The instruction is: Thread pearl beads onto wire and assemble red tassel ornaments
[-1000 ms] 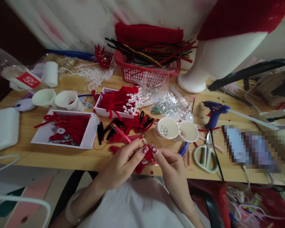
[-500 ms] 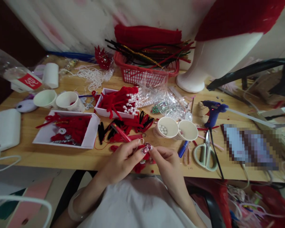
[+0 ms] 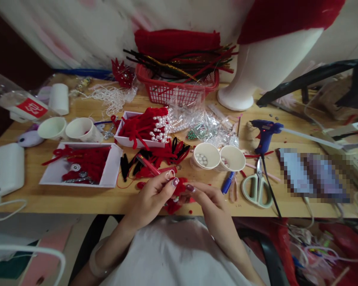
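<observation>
My left hand (image 3: pixel 151 200) is closed, thumb and fingers pinching a fuzzy red chenille piece (image 3: pixel 180 186) just over the table's front edge. On its other side, the fingertips of my right hand (image 3: pixel 211 201) close on the same piece. A thin pale loop (image 3: pixel 169 174) sticks up by my left fingertips; what it belongs to is unclear. More red fuzzy bits (image 3: pixel 172 207) with a silvery bead show beneath my hands. Black and red chenille loops (image 3: pixel 159 157) lie just behind, along with a red pen-like tool (image 3: pixel 147 163) near my left hand.
Paper cups (image 3: pixel 207 156) with beads stand behind my right hand. Scissors (image 3: pixel 258 184), a blue marker (image 3: pixel 228 182) and a blue glue gun (image 3: pixel 265 133) lie rightward. At left are white boxes (image 3: pixel 112 165) of red pieces; a red basket (image 3: pixel 167 92) of chenille stems stands behind.
My fingertips have moved slightly apart, and more of the red chenille piece shows between them. My right thumb has shifted a little right. The whole view has shifted slightly.
</observation>
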The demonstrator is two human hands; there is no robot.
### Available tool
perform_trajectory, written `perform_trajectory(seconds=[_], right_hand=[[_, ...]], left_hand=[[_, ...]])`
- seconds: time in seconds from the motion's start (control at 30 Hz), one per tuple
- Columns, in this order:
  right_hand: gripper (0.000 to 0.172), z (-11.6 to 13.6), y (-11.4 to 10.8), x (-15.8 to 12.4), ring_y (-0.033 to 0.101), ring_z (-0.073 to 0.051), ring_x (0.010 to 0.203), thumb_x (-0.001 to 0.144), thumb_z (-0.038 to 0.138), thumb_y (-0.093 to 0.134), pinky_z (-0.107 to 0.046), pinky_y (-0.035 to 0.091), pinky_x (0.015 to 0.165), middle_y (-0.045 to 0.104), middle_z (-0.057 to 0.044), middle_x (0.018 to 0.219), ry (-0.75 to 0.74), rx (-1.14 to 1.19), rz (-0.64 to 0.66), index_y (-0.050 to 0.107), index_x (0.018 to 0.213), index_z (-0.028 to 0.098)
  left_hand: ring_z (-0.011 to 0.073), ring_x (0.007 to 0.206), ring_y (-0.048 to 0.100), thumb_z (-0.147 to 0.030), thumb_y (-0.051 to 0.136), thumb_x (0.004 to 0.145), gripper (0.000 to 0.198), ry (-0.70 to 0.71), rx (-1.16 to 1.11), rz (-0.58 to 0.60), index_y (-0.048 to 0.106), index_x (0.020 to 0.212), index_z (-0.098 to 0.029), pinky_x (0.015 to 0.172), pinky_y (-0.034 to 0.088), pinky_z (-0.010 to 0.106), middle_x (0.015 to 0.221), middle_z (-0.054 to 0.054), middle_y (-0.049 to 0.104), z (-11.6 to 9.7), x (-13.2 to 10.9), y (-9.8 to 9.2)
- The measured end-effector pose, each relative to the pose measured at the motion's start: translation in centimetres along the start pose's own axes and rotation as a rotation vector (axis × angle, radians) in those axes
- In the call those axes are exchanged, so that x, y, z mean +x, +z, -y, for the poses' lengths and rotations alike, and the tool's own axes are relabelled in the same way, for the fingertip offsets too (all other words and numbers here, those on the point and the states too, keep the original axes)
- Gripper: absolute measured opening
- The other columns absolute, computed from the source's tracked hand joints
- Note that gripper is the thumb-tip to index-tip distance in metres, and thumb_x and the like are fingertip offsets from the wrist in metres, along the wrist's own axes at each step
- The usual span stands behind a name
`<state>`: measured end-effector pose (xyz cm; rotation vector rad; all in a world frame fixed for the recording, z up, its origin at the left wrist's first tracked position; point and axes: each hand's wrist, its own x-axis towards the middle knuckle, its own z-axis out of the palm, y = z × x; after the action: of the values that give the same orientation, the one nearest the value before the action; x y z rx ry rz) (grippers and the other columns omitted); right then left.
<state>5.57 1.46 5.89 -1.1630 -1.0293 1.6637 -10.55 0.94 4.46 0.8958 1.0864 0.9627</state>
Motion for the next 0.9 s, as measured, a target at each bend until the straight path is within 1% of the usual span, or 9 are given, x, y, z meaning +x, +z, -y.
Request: perform_trajectory(seconds=[0.13,0.23,0.37,0.47,0.6,0.73,0.83,0.9], right_hand=[[0.026,0.6,0.0,0.0,0.069,-0.018,0.063,0.095,0.037,0.063,-0.029,0.057,0.063,0.076,-0.003,0.071,-0.067,-0.064,0.069,0.082,0.083,0.024],[0.029,0.7,-0.2,0.0,0.069,-0.018,0.067,0.098,0.034,0.059,-0.028,0.054,0.067,0.076,-0.003,0.073,-0.111,-0.138,0.107,0.082,0.084,0.023],[0.031,0.7,-0.5,-0.1,0.068,-0.017,0.070,0.100,0.030,0.057,-0.026,0.051,0.068,0.076,-0.002,0.075,-0.135,-0.215,0.127,0.081,0.084,0.022],[0.030,0.6,-0.6,0.0,0.068,-0.017,0.070,0.101,0.030,0.056,-0.026,0.050,0.067,0.077,-0.002,0.076,-0.157,-0.219,0.125,0.082,0.087,0.022],[0.028,0.2,-0.6,-0.1,0.068,-0.017,0.072,0.101,0.032,0.058,-0.026,0.052,0.069,0.077,-0.002,0.078,-0.155,-0.181,0.124,0.082,0.090,0.024],[0.026,0.1,-0.3,-0.2,0.068,-0.018,0.071,0.099,0.043,0.062,-0.028,0.054,0.070,0.076,-0.002,0.076,-0.083,-0.023,0.153,0.082,0.093,0.026],[0.027,0.3,0.0,0.2,0.066,-0.016,0.069,0.094,0.048,0.068,-0.025,0.054,0.069,0.074,-0.001,0.074,-0.019,0.051,0.204,0.081,0.087,0.025],[0.027,0.4,0.3,0.5,0.063,-0.013,0.066,0.091,0.047,0.072,-0.022,0.052,0.067,0.072,0.000,0.070,-0.005,0.066,0.218,0.080,0.080,0.024]], left_hand=[[0.0124,0.067,0.060,-0.038,0.058,0.096,0.023,0.011,0.013,-0.026,0.063,0.082,-0.021,0.061,0.049,0.019,0.071,-0.004,0.062,0.0,0.0,0.3],[0.0136,0.069,0.062,-0.039,0.059,0.095,0.022,-0.003,0.016,-0.047,0.065,0.083,-0.021,0.063,0.051,0.020,0.072,-0.004,0.062,0.0,0.1,0.4],[0.0157,0.072,0.064,-0.043,0.061,0.093,0.024,-0.033,0.060,-0.106,0.066,0.082,-0.021,0.065,0.054,0.023,0.075,-0.002,0.065,0.2,0.1,0.5],[0.0149,0.070,0.062,-0.043,0.061,0.092,0.025,-0.037,0.089,-0.127,0.066,0.081,-0.021,0.066,0.054,0.023,0.075,-0.002,0.066,0.3,0.1,0.6],[0.0132,0.065,0.059,-0.042,0.064,0.088,0.025,-0.033,0.046,-0.139,0.064,0.076,-0.020,0.060,0.052,0.021,0.071,-0.002,0.063,-0.2,0.2,0.8],[0.0107,0.054,0.054,-0.042,0.067,0.083,0.028,-0.067,-0.010,-0.142,0.059,0.068,-0.019,0.050,0.046,0.019,0.062,-0.004,0.059,-1.0,0.5,0.8],[0.0095,0.050,0.049,-0.042,0.068,0.080,0.033,-0.024,-0.004,-0.176,0.053,0.061,-0.019,0.046,0.043,0.018,0.056,-0.005,0.051,-1.2,0.7,0.8],[0.0102,0.051,0.049,-0.045,0.069,0.079,0.035,-0.032,0.012,-0.204,0.054,0.061,-0.019,0.047,0.043,0.018,0.056,-0.005,0.051,-1.1,0.6,0.7]])
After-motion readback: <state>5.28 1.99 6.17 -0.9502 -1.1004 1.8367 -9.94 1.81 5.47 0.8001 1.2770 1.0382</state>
